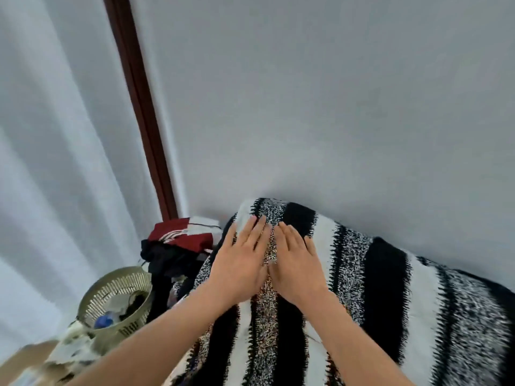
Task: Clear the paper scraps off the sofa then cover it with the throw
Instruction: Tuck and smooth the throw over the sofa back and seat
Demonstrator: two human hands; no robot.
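Black-and-white striped knitted throw (pixel 390 288) lies spread under both hands and runs off to their right, draped over a rounded bulk against the pale grey wall (pixel 334 107).

L to R on my feed:
- I see a white curtain (pixel 55 162) far left of the hands.
- Dark brown wooden frame strip (pixel 139 107) is above-left of them.
- Round pale-gold perforated basket (pixel 131 324) sits below-left of the left hand, near the forearm. It holds a blue-capped bottle (pixel 103 320) and crumpled bits; can't tell what they are.
- Red, white and black cloth heap (pixel 181 238) is just left of the left fingertips.
- Left hand (pixel 242 260) lies flat, fingers straight, palm pressing the throw near its top edge.
- Right hand (pixel 295 263) is just beside it, also flat w/ fingers straight, gripping nothing.
- Brown-speckled stripe (pixel 269 310) of the throw shows between the hands.
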